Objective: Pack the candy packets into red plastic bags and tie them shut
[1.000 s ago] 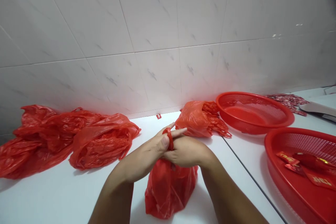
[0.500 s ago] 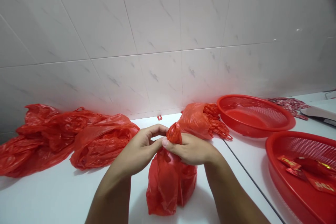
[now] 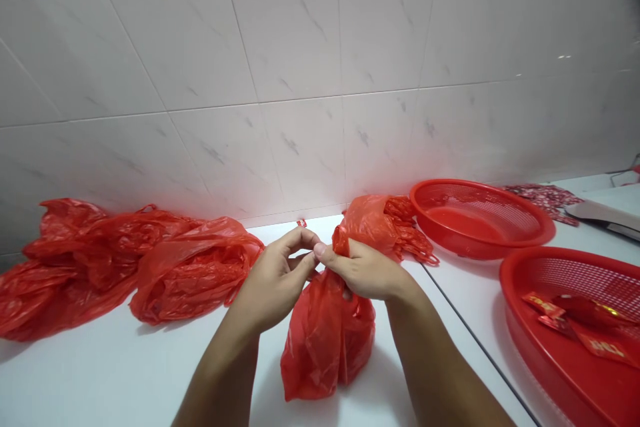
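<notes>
A filled red plastic bag stands on the white table in front of me, its neck gathered and twisted at the top. My right hand is wrapped round that neck, with a tuft of plastic poking up above the thumb. Close against the neck on the other side is my left hand, its index finger bent and its thumb brought in near my right thumb tip. What the left fingertips pinch is too small to make out. The bag's contents are hidden by the plastic.
Crumpled red bags lie along the wall at left. Another red bag lies behind my hands. At right are a red basket and a nearer red basket holding red packets. A table seam runs beside them.
My left fingers have drawn slightly off the bag's neck and curled in. The right hand has shifted a little, still holding the neck, and the gathered top leans more to the right.
</notes>
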A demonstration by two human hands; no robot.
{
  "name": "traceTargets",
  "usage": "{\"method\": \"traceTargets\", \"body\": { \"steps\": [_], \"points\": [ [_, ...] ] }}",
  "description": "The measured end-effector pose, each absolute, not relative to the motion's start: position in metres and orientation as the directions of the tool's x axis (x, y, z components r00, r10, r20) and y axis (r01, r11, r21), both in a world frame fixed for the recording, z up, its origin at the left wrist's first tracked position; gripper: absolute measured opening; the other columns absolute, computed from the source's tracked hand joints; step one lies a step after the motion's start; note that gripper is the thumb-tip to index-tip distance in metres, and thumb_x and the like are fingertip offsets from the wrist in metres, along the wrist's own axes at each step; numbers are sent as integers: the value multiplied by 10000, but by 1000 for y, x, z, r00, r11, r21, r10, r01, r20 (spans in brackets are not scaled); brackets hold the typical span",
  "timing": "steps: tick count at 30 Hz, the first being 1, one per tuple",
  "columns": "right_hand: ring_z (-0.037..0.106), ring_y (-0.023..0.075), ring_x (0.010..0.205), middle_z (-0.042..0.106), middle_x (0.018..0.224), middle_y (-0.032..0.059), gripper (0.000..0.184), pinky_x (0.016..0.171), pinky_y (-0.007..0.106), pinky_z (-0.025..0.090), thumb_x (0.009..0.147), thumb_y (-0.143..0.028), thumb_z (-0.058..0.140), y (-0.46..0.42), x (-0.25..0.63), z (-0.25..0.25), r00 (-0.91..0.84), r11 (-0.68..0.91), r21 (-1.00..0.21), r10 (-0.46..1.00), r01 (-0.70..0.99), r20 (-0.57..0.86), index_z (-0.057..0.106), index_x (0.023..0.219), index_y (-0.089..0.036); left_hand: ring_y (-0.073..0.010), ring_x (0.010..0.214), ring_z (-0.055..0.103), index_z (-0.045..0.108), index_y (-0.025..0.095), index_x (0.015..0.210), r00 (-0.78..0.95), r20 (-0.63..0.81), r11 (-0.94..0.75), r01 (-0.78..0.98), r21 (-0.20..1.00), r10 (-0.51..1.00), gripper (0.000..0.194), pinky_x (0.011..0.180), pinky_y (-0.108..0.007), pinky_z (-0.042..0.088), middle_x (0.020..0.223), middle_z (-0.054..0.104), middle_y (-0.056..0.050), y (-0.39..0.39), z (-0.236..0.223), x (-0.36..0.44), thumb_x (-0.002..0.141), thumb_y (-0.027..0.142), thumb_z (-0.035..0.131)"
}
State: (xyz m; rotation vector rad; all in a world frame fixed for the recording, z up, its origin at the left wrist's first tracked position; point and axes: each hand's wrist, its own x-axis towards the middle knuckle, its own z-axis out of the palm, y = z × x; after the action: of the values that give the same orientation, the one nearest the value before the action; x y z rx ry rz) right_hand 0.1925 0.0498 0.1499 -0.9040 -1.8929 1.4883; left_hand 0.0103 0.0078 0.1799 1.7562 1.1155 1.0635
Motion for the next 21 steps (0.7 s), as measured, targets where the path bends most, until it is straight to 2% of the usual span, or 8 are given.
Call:
{"method": "traceTargets", "body": {
  "steps": [4, 7, 9, 11, 14, 16, 18, 21],
  "points": [
    [565, 124, 531, 551, 588, -20, 636, 515, 244, 466, 936, -799, 539, 48, 197, 154, -550, 123, -992, 831, 35, 83, 640, 857, -176, -163, 817, 659, 644, 204, 935, 152, 293, -325, 282, 903, 944, 175, 714, -287, 553, 1006, 691, -34, 12, 180, 10, 970, 368, 694],
    [543, 112, 534, 534, 617, -46, 611, 523, 234, 463, 972, -762, 522, 47, 202, 156, -510, 111, -985, 845, -132, 164, 682, 1153, -201, -157, 778, 692, 629, 210, 966, 62, 300, -305, 262, 915, 952, 235, 703, -320, 558, 1253, 689, -67, 14, 181, 8, 972, 436, 694],
    [515, 108, 503, 515, 592, -67, 611, 514, 232, 447, 989, -740, 513, 49, 206, 156, -499, 116, -983, 849, -142, 172, 633, 1307, -233, -207, 942, 722, 624, 217, 949, 53, 327, -330, 242, 912, 943, 229, 774, -339, 559, 1365, 659, -80, 14, 181, 7, 967, 429, 706],
    [502, 106, 476, 522, 564, -70, 599, 516, 239, 440, 997, -731, 507, 51, 209, 154, -521, 120, -987, 839, -109, 160, 638, 1287, -224, -280, 1243, 647, 645, 221, 912, 83, 372, -381, 240, 893, 924, 205, 935, -376, 538, 1420, 636, -89, 13, 180, 7, 958, 406, 722],
    [505, 93, 508, 581, 612, -39, 536, 560, 247, 453, 982, -702, 571, 55, 210, 151, -593, 110, -983, 786, -145, 175, 681, 1000, -178, -329, 1524, 401, 695, 246, 972, 179, 395, -429, 241, 870, 901, 150, 1161, -451, 424, 1551, 537, -90, 10, 175, 11, 930, 373, 762],
    [513, 85, 558, 624, 689, -18, 500, 583, 240, 454, 952, -661, 656, 56, 211, 150, -610, 82, -975, 768, -207, 194, 671, 881, -166, -335, 1557, 352, 651, 319, 1239, 228, 367, -415, 219, 883, 902, 433, 1202, -473, 399, 1646, 422, -77, 8, 171, 15, 853, 332, 847],
    [559, 96, 632, 679, 790, 10, 455, 621, 243, 474, 935, -614, 708, 57, 212, 151, -634, 65, -967, 743, -248, 213, 705, 870, -163, -334, 1492, 452, 445, 408, 1495, 262, 291, -345, 195, 918, 920, 847, 1158, -480, 458, 1658, 389, -94, 7, 167, 19, 791, 289, 900],
    [642, 140, 764, 734, 892, 56, 409, 735, 285, 531, 961, -559, 699, 57, 218, 154, -686, 139, -957, 672, -253, 279, 778, 896, -163, -286, 1209, 672, 312, 401, 1589, 326, 123, -199, 211, 957, 937, 949, 1015, -445, 555, 1463, 582, -124, 8, 165, 24, 826, 248, 855]
  ]
}}
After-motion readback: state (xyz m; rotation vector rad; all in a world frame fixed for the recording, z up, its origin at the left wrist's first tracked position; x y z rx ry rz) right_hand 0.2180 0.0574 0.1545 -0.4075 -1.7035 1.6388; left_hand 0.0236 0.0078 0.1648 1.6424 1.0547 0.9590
